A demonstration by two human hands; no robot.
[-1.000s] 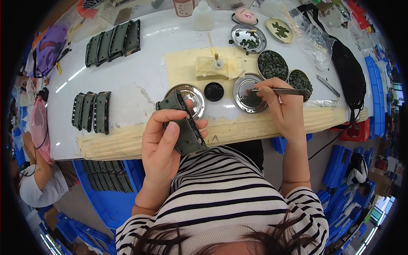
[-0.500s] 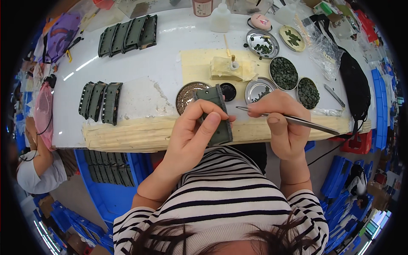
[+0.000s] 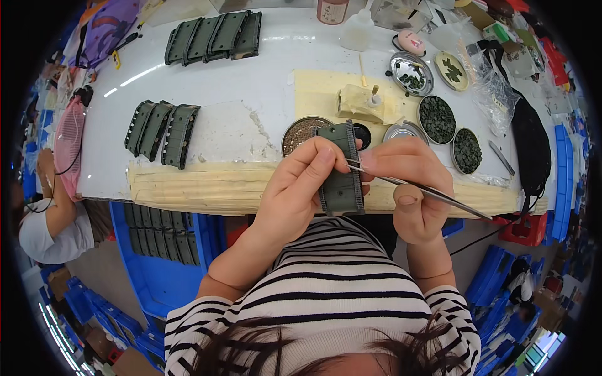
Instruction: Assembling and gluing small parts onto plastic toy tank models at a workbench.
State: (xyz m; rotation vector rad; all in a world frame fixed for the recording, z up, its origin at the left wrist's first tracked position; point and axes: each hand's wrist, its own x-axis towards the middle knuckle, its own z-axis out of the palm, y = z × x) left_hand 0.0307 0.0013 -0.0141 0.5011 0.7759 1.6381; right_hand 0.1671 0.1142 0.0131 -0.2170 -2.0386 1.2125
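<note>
In front of my chest, my left hand (image 3: 295,185) grips a dark green, curved rectangular piece (image 3: 342,191) with ridged side edges. My right hand (image 3: 417,185) pinches a pair of metal tweezers (image 3: 439,195). The tweezer tips meet the green piece near its ridged right edge, beside my left fingers; whether they hold a small part is too fine to see. Just beyond the piece sit a round tin of brown granules (image 3: 304,133) and a small black dish (image 3: 362,135), both partly covered by it.
Tins of small dark green bits (image 3: 437,119) (image 3: 466,150) stand at right, near spare tweezers (image 3: 501,158). A taped block (image 3: 365,103) sits centrally. Similar green pieces lie in groups (image 3: 213,36) (image 3: 162,133) at left. Below the edge is a blue crate (image 3: 166,285); another person (image 3: 56,219) is far left.
The tweezers have come left, from beside the green piece onto its right edge. The green piece now stands more upright. The whole view has shifted a little.
</note>
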